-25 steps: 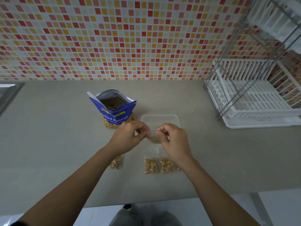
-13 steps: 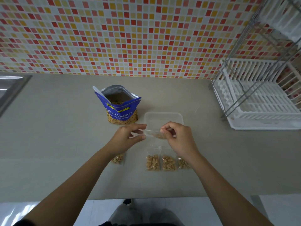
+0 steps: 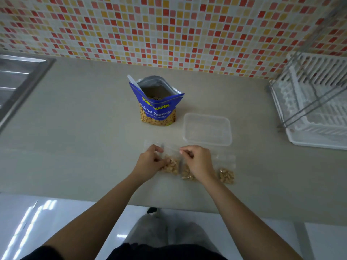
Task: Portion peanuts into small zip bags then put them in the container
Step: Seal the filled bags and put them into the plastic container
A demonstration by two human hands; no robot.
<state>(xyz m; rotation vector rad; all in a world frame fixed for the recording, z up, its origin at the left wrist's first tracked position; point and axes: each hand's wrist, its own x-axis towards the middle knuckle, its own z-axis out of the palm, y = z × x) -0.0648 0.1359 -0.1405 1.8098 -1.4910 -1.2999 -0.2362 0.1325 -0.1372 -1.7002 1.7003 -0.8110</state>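
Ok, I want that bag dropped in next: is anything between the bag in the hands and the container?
Nothing visible. The left hand and right hand pinch the bag; the container sits just beyond, to the right, with only counter between them and no lid visible.

Your counter [image 3: 75, 147]: peanut pouch [image 3: 158, 109] stands centre rear; container [image 3: 207, 129] just right of it, nearer you. Zip bags [image 3: 226, 174] lie in a row in front of both, nearest you. Sink [image 3: 18, 81] at far left, dish rack [image 3: 315, 109] at far right.
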